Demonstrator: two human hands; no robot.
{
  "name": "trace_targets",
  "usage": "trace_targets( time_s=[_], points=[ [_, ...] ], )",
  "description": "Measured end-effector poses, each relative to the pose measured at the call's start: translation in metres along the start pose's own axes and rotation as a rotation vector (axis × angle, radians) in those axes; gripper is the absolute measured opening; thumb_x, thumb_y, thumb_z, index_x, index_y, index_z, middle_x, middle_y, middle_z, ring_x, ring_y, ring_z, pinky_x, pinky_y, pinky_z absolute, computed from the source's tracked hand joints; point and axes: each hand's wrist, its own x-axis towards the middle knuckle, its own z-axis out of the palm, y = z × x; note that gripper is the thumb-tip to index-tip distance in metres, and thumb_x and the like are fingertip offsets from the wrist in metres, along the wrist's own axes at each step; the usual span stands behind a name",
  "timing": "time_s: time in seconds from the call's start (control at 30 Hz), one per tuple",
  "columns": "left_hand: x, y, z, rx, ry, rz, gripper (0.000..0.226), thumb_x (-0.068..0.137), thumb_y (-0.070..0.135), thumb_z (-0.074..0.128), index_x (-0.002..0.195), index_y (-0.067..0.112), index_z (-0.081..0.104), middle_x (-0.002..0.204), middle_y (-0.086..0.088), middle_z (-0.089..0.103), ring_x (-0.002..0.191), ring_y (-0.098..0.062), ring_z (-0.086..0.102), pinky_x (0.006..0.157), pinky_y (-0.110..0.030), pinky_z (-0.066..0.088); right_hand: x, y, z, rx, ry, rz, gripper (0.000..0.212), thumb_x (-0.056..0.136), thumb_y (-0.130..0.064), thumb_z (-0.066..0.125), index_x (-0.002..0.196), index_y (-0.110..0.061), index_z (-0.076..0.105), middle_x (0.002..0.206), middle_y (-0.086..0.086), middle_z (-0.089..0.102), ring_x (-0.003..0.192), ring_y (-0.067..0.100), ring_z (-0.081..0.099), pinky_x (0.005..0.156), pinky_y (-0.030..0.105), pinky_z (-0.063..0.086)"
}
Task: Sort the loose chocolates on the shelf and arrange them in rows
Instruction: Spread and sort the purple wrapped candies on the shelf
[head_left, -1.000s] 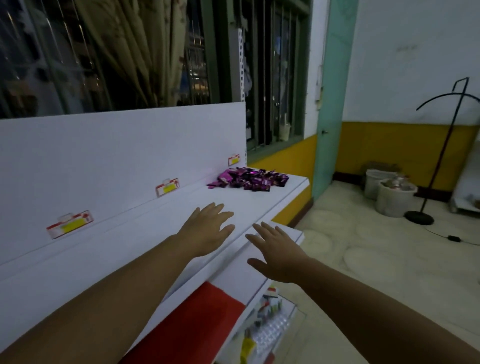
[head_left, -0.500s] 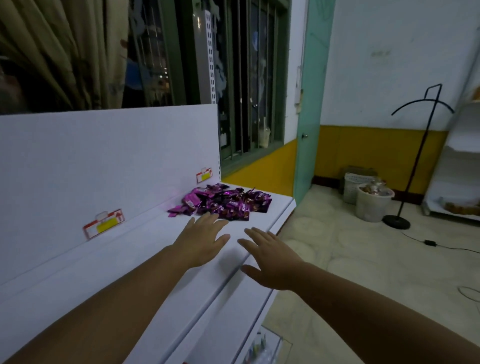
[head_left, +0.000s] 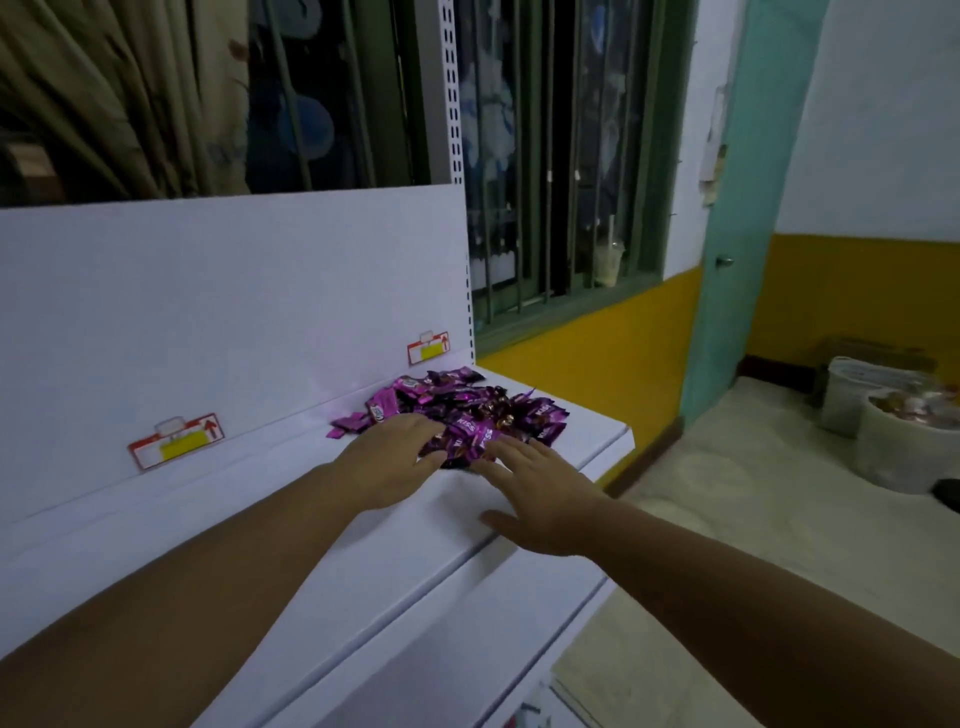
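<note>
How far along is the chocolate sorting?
Done: nothing visible; no rows yet. The purple chocolates lie in one heap at the far end of the shelf. In hand: left hand and right hand, fingers straight, touch the heap's near edge, gripping nothing. Left: sorting and every row.

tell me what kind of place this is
Likely a small shop: a white display shelf with price tags along its back panel and a pile of purple wrapped chocolates on it.
</note>
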Motion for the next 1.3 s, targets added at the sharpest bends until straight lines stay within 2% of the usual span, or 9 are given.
trace_targets(
  time_s=[0.3,0.4,0.53,0.67,0.77,0.9,1.07,1.17,1.3],
  points=[
    [-0.004,0.000,0.000,0.022,-0.019,-0.209,0.048,0.096,0.045,0.036,0.141,0.026,0.037,0.149,0.005,0.031,0.134,-0.015,0.033,0.107,-0.031,0.032,0.045,0.043,0.005,-0.001,0.025,-0.282,0.058,0.096,-0.046,0.038,0.146,-0.019,0.028,0.156,0.005,0.019,0.144,0.022,0.009,0.117,0.033,0.004],
    [0.003,-0.014,0.001,-0.047,-0.015,-0.353,0.048,0.096,0.045,0.039,0.140,0.027,0.037,0.145,0.006,0.039,0.126,-0.015,0.043,0.102,-0.030,0.035,0.071,0.047,-0.004,0.117,0.109,-0.322,0.051,0.096,-0.043,0.041,0.141,-0.018,0.038,0.151,0.005,0.030,0.140,0.021,0.021,0.114,0.031,0.018],
    [0.018,-0.037,0.006,-0.247,0.092,-0.521,0.048,0.091,0.037,0.052,0.137,0.026,0.040,0.130,0.000,0.052,0.109,-0.017,0.054,0.091,-0.025,0.039,0.112,0.058,-0.017,0.319,0.139,-0.249,0.032,0.097,-0.033,0.045,0.121,-0.015,0.057,0.122,0.003,0.055,0.114,0.019,0.048,0.093,0.028,0.037],
    [0.035,-0.074,0.024,-0.383,0.215,-0.690,0.045,0.087,0.030,0.059,0.129,0.020,0.046,0.124,-0.003,0.056,0.108,-0.020,0.055,0.082,-0.022,0.038,0.161,0.075,-0.017,0.229,0.064,-0.193,0.023,0.094,-0.028,0.047,0.104,-0.013,0.062,0.103,0.005,0.061,0.093,0.021,0.056,0.077,0.031,0.044],
    [0.056,-0.102,0.036,-0.449,0.350,-0.858,0.047,0.081,0.038,0.065,0.119,0.015,0.050,0.119,-0.007,0.058,0.105,-0.023,0.056,0.085,-0.030,0.045,0.197,0.081,-0.021,0.174,0.047,-0.179,0.023,0.094,-0.029,0.049,0.106,-0.015,0.063,0.105,0.004,0.062,0.092,0.020,0.056,0.076,0.030,0.043],
    [0.084,-0.122,0.046,-0.422,0.468,-1.002,0.075,0.070,0.057,0.070,0.123,0.011,0.044,0.121,-0.010,0.056,0.112,-0.029,0.053,0.091,-0.039,0.046,0.233,0.079,-0.026,0.135,0.022,-0.221,0.025,0.094,-0.031,0.050,0.112,-0.018,0.061,0.110,0.003,0.060,0.091,0.018,0.051,0.075,0.026,0.038],
    [0.100,-0.126,0.065,-0.298,0.528,-0.949,0.069,0.070,0.054,0.071,0.121,0.017,0.045,0.110,-0.003,0.061,0.109,-0.025,0.054,0.090,-0.036,0.043,0.266,0.086,-0.025,0.220,-0.099,-0.198,0.026,0.093,-0.035,0.053,0.112,-0.020,0.060,0.103,0.000,0.063,0.089,0.017,0.055,0.077,0.027,0.043],
    [0.099,-0.134,0.067,-0.412,0.560,-0.905,0.053,0.076,0.033,0.073,0.120,0.019,0.048,0.087,0.007,0.061,0.097,-0.020,0.060,0.085,-0.033,0.046,0.292,0.089,-0.019,0.151,-0.145,-0.158,0.034,0.090,-0.047,0.052,0.084,-0.016,0.064,0.080,0.001,0.060,0.078,0.018,0.055,0.068,0.027,0.040],
    [0.100,-0.131,0.068,-0.508,0.582,-0.865,0.042,0.082,0.014,0.066,0.121,0.020,0.050,0.075,0.014,0.052,0.075,-0.012,0.055,0.071,-0.024,0.041,0.313,0.074,-0.006,-0.015,-0.180,-0.145,0.056,0.084,-0.064,0.049,0.056,-0.016,0.045,0.060,0.000,0.045,0.064,0.020,0.050,0.059,0.027,0.038]
  ],
)
